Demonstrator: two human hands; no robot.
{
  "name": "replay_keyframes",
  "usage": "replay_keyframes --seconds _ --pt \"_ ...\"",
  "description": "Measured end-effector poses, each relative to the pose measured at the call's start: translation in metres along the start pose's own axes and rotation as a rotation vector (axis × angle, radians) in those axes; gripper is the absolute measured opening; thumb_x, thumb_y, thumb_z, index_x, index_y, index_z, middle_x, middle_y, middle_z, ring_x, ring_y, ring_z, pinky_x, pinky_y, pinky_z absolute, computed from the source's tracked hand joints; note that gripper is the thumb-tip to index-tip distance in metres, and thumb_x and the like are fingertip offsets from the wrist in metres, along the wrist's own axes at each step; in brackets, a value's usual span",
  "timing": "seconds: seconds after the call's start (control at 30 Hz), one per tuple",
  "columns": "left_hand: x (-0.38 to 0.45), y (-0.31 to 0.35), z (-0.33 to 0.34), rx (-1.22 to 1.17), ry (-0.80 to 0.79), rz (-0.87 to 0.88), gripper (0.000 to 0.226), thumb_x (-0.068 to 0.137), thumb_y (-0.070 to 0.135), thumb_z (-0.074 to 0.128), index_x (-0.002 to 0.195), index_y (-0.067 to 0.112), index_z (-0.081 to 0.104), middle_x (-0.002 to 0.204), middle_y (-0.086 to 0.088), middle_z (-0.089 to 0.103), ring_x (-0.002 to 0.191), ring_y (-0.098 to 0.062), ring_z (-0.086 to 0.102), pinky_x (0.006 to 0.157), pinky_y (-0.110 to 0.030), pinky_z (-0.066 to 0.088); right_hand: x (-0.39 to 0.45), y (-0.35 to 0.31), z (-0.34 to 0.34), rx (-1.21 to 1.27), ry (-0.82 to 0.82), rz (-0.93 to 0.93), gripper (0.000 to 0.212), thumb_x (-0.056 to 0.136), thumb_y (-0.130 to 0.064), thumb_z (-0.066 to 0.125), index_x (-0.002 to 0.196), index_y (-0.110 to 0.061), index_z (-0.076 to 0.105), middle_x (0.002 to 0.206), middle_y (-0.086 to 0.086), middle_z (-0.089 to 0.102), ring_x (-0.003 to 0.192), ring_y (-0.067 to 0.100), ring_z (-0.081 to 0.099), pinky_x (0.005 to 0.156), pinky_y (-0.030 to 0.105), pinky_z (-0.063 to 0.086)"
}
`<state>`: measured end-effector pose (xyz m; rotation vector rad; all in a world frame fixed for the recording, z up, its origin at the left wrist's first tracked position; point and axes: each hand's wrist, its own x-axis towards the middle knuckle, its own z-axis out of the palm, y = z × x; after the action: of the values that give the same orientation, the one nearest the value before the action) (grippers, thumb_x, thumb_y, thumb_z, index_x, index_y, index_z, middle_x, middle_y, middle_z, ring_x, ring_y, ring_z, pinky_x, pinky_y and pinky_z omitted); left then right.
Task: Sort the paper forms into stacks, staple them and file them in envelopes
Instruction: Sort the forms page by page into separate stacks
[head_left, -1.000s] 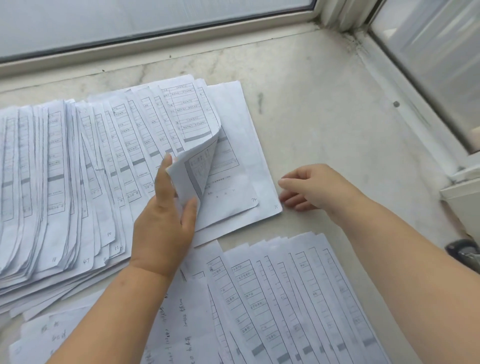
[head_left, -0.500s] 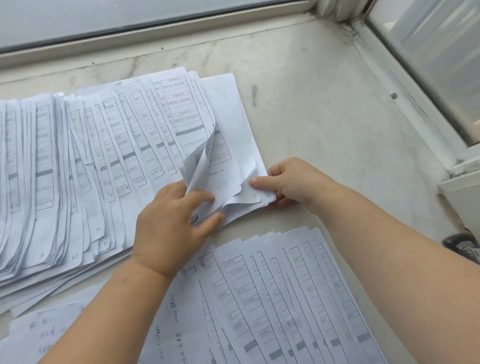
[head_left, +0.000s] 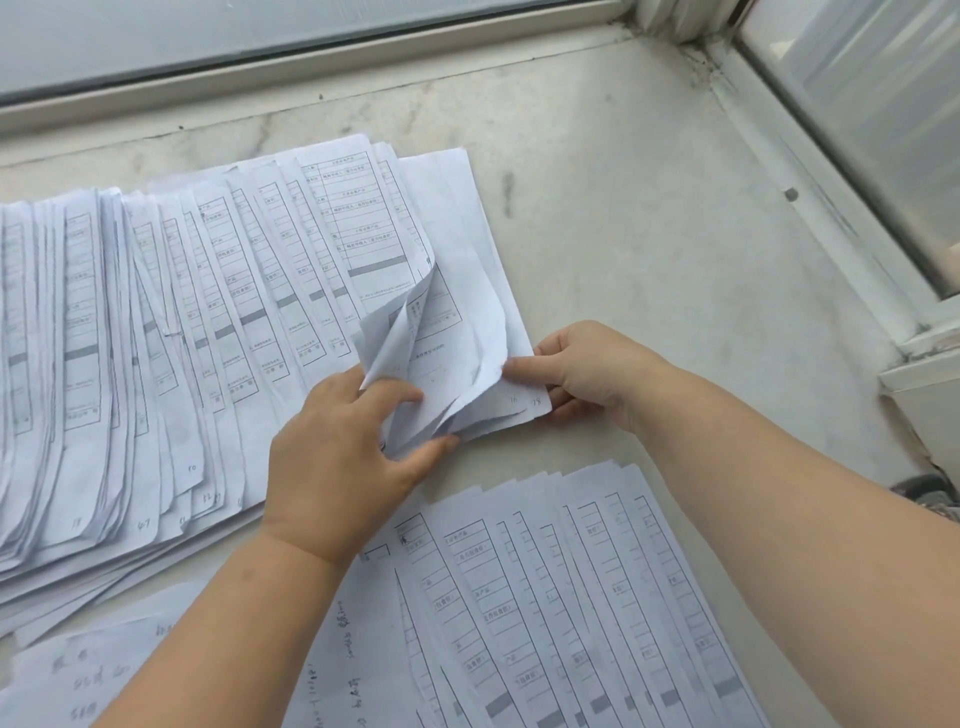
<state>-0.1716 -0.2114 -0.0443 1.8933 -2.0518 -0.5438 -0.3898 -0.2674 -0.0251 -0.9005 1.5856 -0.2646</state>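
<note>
A wide fan of printed paper forms covers the left half of the stone sill. At its right end, my left hand grips the lifted, curled lower corners of a few top sheets. My right hand pinches the bottom right corner of the sheets underneath, thumb on top near handwritten numbers. A second fan of forms lies nearer to me at the bottom right. A sheet with handwriting lies at the bottom left, partly under my left forearm.
The pale marble sill meets window frames along the back and the right. A white ledge juts in at the right edge, with a dark object just below it.
My right hand moved left from the bare sill onto the stack's bottom right corner and pinched it. My left hand shifted lower, curling the lifted sheets further.
</note>
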Motion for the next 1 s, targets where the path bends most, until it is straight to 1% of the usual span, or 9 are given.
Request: replay_keyframes --seconds 0.1,0.17,0.37,0.5,0.57,0.7,0.8,0.87,1.0 --pt "0.002 -0.004 -0.001 -0.036 0.019 -0.052 0.041 0.081 0.056 0.037 0.077 0.022 0.06 0.075 0.007 0.052 0.079 -0.016 0.052 0.06 -0.029 0.037 -0.001 -0.001 -0.008 0.063 -0.116 0.016 0.01 0.088 -0.018 0.07 0.083 -0.011 0.065 0.074 0.004 0.072 0.06 0.013 0.065 0.056 0.021 0.053" --pt "0.003 -0.005 -0.001 -0.053 0.029 -0.066 0.044 0.082 0.05 0.028 0.073 0.018 0.055 0.072 0.002 0.05 0.074 -0.018 0.048 0.058 -0.03 0.037 0.0 -0.001 -0.011 0.07 -0.149 0.023 0.003 0.088 -0.013 0.068 0.086 -0.01 0.068 0.075 0.004 0.073 0.06 0.012 0.066 0.055 0.019 0.054" --pt "0.003 -0.002 -0.002 -0.088 0.042 -0.083 0.035 0.085 0.04 0.031 0.074 0.018 0.055 0.072 0.001 0.05 0.073 -0.018 0.046 0.057 -0.029 0.035 0.0 -0.001 -0.012 0.073 -0.189 0.024 0.013 0.089 -0.008 0.065 0.1 -0.004 0.072 0.08 0.005 0.074 0.062 0.012 0.067 0.057 0.02 0.054" --pt "0.003 0.002 -0.001 -0.076 0.025 -0.077 0.034 0.083 0.044 0.035 0.073 0.018 0.054 0.072 0.004 0.048 0.075 -0.018 0.048 0.058 -0.031 0.039 0.001 -0.003 -0.003 -0.012 -0.076 0.029 0.02 0.083 -0.014 0.074 0.1 -0.002 0.072 0.08 0.009 0.074 0.062 0.017 0.066 0.06 0.026 0.052" --pt "0.003 0.006 -0.001 -0.026 0.007 -0.058 0.035 0.079 0.054 0.046 0.084 0.023 0.062 0.08 0.01 0.052 0.081 -0.018 0.05 0.062 -0.028 0.037 0.002 -0.004 0.003 -0.062 -0.012 0.026 0.02 0.08 -0.02 0.078 0.093 -0.006 0.07 0.078 0.01 0.071 0.064 0.021 0.062 0.062 0.027 0.05" --pt "0.003 0.011 -0.002 0.064 -0.062 -0.018 0.051 0.07 0.065 0.068 0.103 0.026 0.066 0.095 0.004 0.056 0.099 -0.023 0.053 0.068 -0.028 0.035 0.005 -0.005 0.008 -0.172 0.071 -0.009 0.02 0.076 -0.028 0.077 0.07 -0.018 0.061 0.07 0.006 0.064 0.066 0.022 0.055 0.066 0.03 0.043" --pt "0.005 0.01 -0.004 0.033 -0.011 -0.037 0.035 0.083 0.056 0.059 0.094 0.024 0.065 0.086 0.005 0.054 0.09 -0.023 0.054 0.064 -0.03 0.037 0.003 -0.004 0.007 -0.184 0.074 -0.03 0.026 0.078 -0.037 0.078 0.074 -0.017 0.063 0.07 0.005 0.064 0.061 0.019 0.054 0.061 0.026 0.042" --pt "0.006 0.009 -0.004 0.016 0.017 -0.056 0.033 0.091 0.046 0.045 0.082 0.017 0.058 0.076 0.005 0.048 0.079 -0.025 0.051 0.059 -0.031 0.036 -0.001 -0.005 0.003 -0.11 0.025 -0.03 0.021 0.085 -0.033 0.073 0.082 -0.013 0.066 0.074 0.005 0.068 0.059 0.016 0.057 0.058 0.026 0.044" --pt "0.006 0.009 -0.005 -0.049 0.026 -0.125 0.026 0.096 0.027 0.045 0.073 0.017 0.045 0.068 0.004 0.042 0.073 -0.025 0.044 0.059 -0.033 0.033 -0.005 -0.005 -0.005 0.04 -0.058 -0.011 0.014 0.088 -0.019 0.07 0.077 -0.014 0.063 0.067 0.0 0.068 0.054 0.01 0.057 0.052 0.019 0.045"
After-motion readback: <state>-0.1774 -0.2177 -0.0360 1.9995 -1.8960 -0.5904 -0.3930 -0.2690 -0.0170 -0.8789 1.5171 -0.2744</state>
